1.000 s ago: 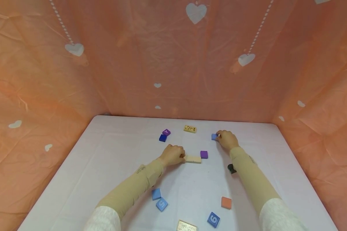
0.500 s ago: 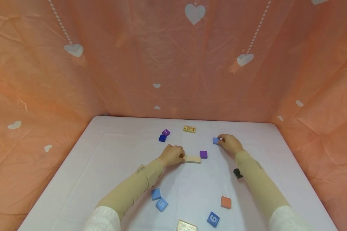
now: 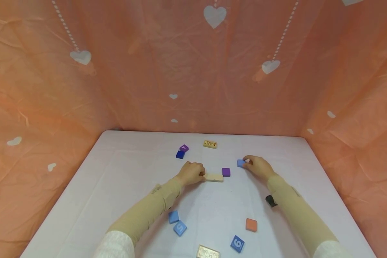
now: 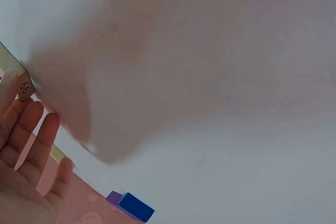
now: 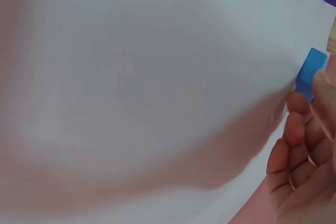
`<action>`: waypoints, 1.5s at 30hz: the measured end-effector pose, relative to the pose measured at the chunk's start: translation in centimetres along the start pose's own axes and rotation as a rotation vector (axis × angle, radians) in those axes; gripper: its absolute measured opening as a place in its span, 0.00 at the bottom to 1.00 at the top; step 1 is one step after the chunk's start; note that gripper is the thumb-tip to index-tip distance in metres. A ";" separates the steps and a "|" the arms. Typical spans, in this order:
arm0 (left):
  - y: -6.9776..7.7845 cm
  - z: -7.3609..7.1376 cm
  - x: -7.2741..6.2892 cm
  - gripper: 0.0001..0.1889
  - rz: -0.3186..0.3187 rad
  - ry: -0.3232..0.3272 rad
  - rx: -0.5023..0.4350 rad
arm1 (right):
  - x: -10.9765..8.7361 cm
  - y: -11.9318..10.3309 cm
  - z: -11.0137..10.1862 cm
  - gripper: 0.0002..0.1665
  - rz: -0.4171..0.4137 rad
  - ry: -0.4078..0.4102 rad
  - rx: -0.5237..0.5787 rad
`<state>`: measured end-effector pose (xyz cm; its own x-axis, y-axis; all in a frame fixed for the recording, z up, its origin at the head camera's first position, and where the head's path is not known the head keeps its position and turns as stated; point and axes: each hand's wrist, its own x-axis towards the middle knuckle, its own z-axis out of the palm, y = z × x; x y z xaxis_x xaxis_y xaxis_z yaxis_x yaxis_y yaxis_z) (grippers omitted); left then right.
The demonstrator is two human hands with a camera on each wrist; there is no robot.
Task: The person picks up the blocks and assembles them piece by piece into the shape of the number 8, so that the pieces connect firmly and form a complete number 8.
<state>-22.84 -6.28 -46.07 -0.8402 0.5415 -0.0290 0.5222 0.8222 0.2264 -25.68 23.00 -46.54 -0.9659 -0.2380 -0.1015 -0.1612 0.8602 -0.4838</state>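
In the head view my left hand (image 3: pixel 191 173) grips the left end of a long pale wooden block (image 3: pixel 214 177) lying at mid-table. Its end face, marked with small dark figures, shows between thumb and fingers in the left wrist view. Just behind the block's right end sits a purple square tile (image 3: pixel 226 172). Farther right, my right hand (image 3: pixel 258 167) pinches a light blue tile (image 3: pixel 240 163) between thumb and fingertips, close over the white table. From the right wrist, the same blue tile (image 5: pixel 312 72) shows at the fingertips, its lower end covered by them.
At the back lie a gold block (image 3: pixel 210 144), a purple letter tile (image 3: pixel 184 148) and a dark blue tile (image 3: pixel 180 154). A dark green piece (image 3: pixel 271 201) is partly covered by my right sleeve. Nearer are an orange tile (image 3: pixel 251 225), several blue tiles and another gold block (image 3: pixel 208 252).
My right hand has drawn the light blue tile back toward me, closer to the purple tile's level. The left hand keeps its place on the wooden block.
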 end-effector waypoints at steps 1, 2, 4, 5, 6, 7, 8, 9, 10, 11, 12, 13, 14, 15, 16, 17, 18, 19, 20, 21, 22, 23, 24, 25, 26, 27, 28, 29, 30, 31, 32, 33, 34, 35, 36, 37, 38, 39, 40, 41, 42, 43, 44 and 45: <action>0.0 0.0 0.0 0.08 0.002 0.002 0.001 | -0.3 0.0 0.0 0.20 -0.004 -0.001 0.009; 0.0 0.1 0.0 0.08 0.003 0.005 0.000 | -0.5 0.1 0.0 0.20 -0.005 -0.004 0.019; 0.0 0.2 0.0 0.08 0.002 0.012 -0.005 | -0.9 0.1 0.0 0.21 -0.023 -0.008 0.027; 0.0 0.2 0.1 0.08 0.002 0.014 -0.008 | -1.1 0.2 0.0 0.21 -0.033 -0.014 0.029; -0.1 0.2 0.1 0.08 0.000 0.016 -0.012 | -1.3 0.2 0.0 0.21 -0.037 -0.025 0.036; -0.1 0.2 0.0 0.08 -0.002 0.016 -0.015 | -1.4 0.3 0.0 0.21 -0.044 -0.036 0.041; -0.1 0.3 0.1 0.08 -0.007 0.014 -0.018 | -1.6 0.3 0.0 0.21 -0.046 -0.047 0.048; -0.1 0.3 0.1 0.08 -0.010 0.011 -0.017 | -1.7 0.3 0.1 0.21 -0.050 -0.060 0.055; -0.1 0.3 0.0 0.08 -0.013 0.010 -0.019 | -1.9 0.3 0.2 0.20 -0.052 -0.069 0.059; -0.1 0.4 0.0 0.08 -0.016 0.008 -0.019 | -2.1 0.3 0.2 0.20 -0.056 -0.078 0.059; -0.1 0.4 0.0 0.08 -0.018 0.005 -0.020 | -2.3 0.2 0.3 0.19 -0.058 -0.087 0.063; -0.1 0.4 0.0 0.08 -0.018 0.003 -0.021 | -2.6 0.1 0.5 0.19 -0.063 -0.096 0.061; -0.1 0.4 0.0 0.08 -0.019 0.001 -0.022 | -2.9 -0.1 0.6 0.18 -0.063 -0.102 0.059; -0.1 0.5 0.0 0.08 -0.017 0.002 -0.021 | -3.2 -0.3 0.8 0.17 -0.068 -0.108 0.053; -0.1 0.5 0.0 0.08 -0.017 0.002 -0.017 | -3.5 -0.5 0.9 0.17 -0.075 -0.111 0.046; -0.1 0.5 0.0 0.08 -0.016 0.002 -0.017 | -3.9 -0.8 1.0 0.16 -0.081 -0.118 0.045; -0.2 0.5 0.0 0.08 -0.014 0.003 -0.015 | -4.2 -1.1 1.2 0.16 -0.086 -0.124 0.044; -0.2 0.5 -0.1 0.08 -0.011 0.005 -0.014 | -4.5 -1.4 1.4 0.16 -0.093 -0.128 0.040; -0.2 0.5 -0.1 0.08 -0.009 0.008 -0.012 | -4.8 -1.6 1.6 0.16 -0.099 -0.130 0.044; -0.3 0.5 -0.1 0.08 -0.004 0.011 -0.008 | -5.0 -1.9 1.7 0.16 -0.105 -0.132 0.047; -0.3 0.5 -0.1 0.08 0.001 0.012 -0.003 | -5.3 -2.1 1.9 0.15 -0.112 -0.133 0.054; -0.3 0.4 -0.1 0.07 0.007 0.015 -0.001 | -5.5 -2.3 2.0 0.15 -0.118 -0.133 0.059; -0.4 0.4 0.0 0.08 0.013 0.016 0.004 | -5.6 -2.4 2.2 0.15 -0.123 -0.134 0.063; -0.4 0.4 0.0 0.08 0.018 0.018 0.008 | -5.7 -2.6 2.3 0.15 -0.125 -0.135 0.067; -0.4 0.4 0.0 0.08 0.022 0.019 0.012 | -5.8 -2.7 2.4 0.15 -0.125 -0.135 0.071; -0.4 0.4 0.0 0.09 0.026 0.020 0.016 | -5.8 -2.8 2.5 0.15 -0.126 -0.136 0.072; -0.4 0.4 0.0 0.09 0.027 0.020 0.018 | -5.9 -2.9 2.6 0.15 -0.124 -0.135 0.070; -0.4 0.5 0.0 0.09 0.027 0.020 0.017 | -5.9 -3.0 2.6 0.15 -0.123 -0.133 0.064; -0.4 0.5 0.0 0.09 0.027 0.019 0.017 | -5.9 -3.0 2.7 0.15 -0.120 -0.133 0.061; -0.4 0.5 0.0 0.09 0.026 0.019 0.015 | -5.9 -3.1 2.8 0.15 -0.118 -0.134 0.056; -0.4 0.5 0.0 0.09 0.025 0.016 0.013 | -5.8 -3.1 2.8 0.15 -0.115 -0.135 0.054; -0.4 0.5 0.1 0.08 0.022 0.014 0.009 | -5.8 -3.2 2.8 0.15 -0.110 -0.136 0.052; -0.4 0.5 0.1 0.08 0.022 0.012 0.009 | -5.8 -3.2 2.9 0.15 -0.113 -0.137 0.049; -0.4 0.5 0.1 0.08 0.021 0.011 0.007 | -5.8 -3.2 2.9 0.16 -0.120 -0.138 0.047; -0.4 0.5 0.1 0.08 0.021 0.011 0.007 | -5.8 -3.3 2.9 0.16 -0.117 -0.141 0.048; -0.3 0.4 0.1 0.08 0.020 0.012 0.004 | -5.8 -3.3 2.9 0.16 -0.115 -0.142 0.050; -0.3 0.4 0.1 0.08 0.019 0.012 0.002 | -5.8 -3.4 2.9 0.16 -0.113 -0.141 0.053; -0.3 0.4 0.1 0.08 0.019 0.013 0.001 | -5.8 -3.4 2.9 0.16 -0.119 -0.139 0.051; -0.3 0.4 0.2 0.08 0.020 0.012 0.004 | -5.8 -3.5 2.9 0.16 -0.126 -0.138 0.050; -0.3 0.4 0.2 0.08 0.018 0.014 0.001 | -5.8 -3.6 2.9 0.16 -0.128 -0.136 0.051; -0.3 0.3 0.2 0.08 0.019 0.015 0.001 | -5.8 -3.6 2.9 0.16 -0.127 -0.135 0.055; -0.3 0.3 0.2 0.07 0.019 0.015 -0.001 | -5.8 -3.7 2.9 0.15 -0.135 -0.133 0.057; -0.3 0.3 0.1 0.08 0.019 0.015 -0.003 | -5.8 -3.8 2.9 0.15 -0.143 -0.131 0.056; -0.3 0.2 0.1 0.08 0.019 0.014 -0.003 | -5.8 -3.8 2.9 0.15 -0.150 -0.131 0.054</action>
<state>-23.08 -6.40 -46.37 -0.8318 0.5549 -0.0113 0.5380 0.8111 0.2296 -18.89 19.75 -46.63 -0.8966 -0.4217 -0.1355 -0.2868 0.7859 -0.5478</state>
